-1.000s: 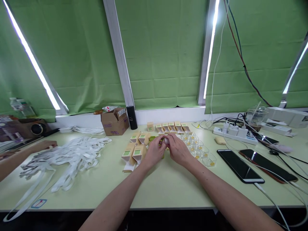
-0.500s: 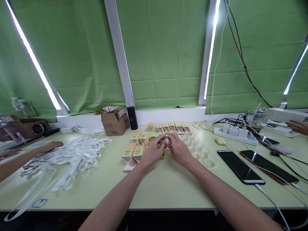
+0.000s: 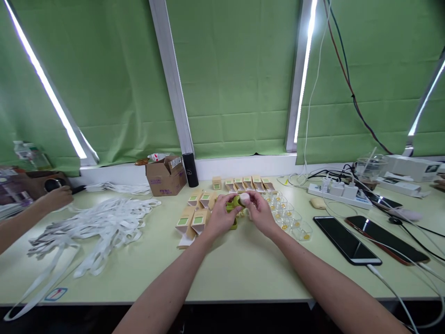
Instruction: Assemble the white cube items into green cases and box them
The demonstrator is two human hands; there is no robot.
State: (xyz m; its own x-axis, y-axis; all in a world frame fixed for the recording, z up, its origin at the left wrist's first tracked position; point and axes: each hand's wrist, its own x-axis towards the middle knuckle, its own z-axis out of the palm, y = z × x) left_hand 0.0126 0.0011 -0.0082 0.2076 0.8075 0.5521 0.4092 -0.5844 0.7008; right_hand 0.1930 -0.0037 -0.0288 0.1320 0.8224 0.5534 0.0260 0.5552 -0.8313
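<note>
Over the middle of the table, my left hand [image 3: 222,216] pinches a small olive-green piece [image 3: 237,201]. My right hand [image 3: 260,211] grips a small whitish round piece [image 3: 245,198] right beside it; whether the two pieces touch, I cannot tell. More green pieces [image 3: 233,225] lie below my hands, partly hidden by my fingers. To the left stand several small kraft-paper boxes [image 3: 186,215] with green-marked labels, some with open flaps. On the right, near my right hand, clear plastic cups [image 3: 301,230] with yellow dots inside are laid out in rows.
A heap of white straps [image 3: 114,220] covers the left side, with a co-worker's hand [image 3: 57,199] above it. A brown carton [image 3: 167,176] and a black cylinder [image 3: 190,170] stand behind. Phones [image 3: 347,240], cables and a power strip [image 3: 340,197] are on the right.
My hands have drawn slightly apart, so the green and whitish pieces show between them. The co-worker's hand on the left has lifted from the straps and moved back.
</note>
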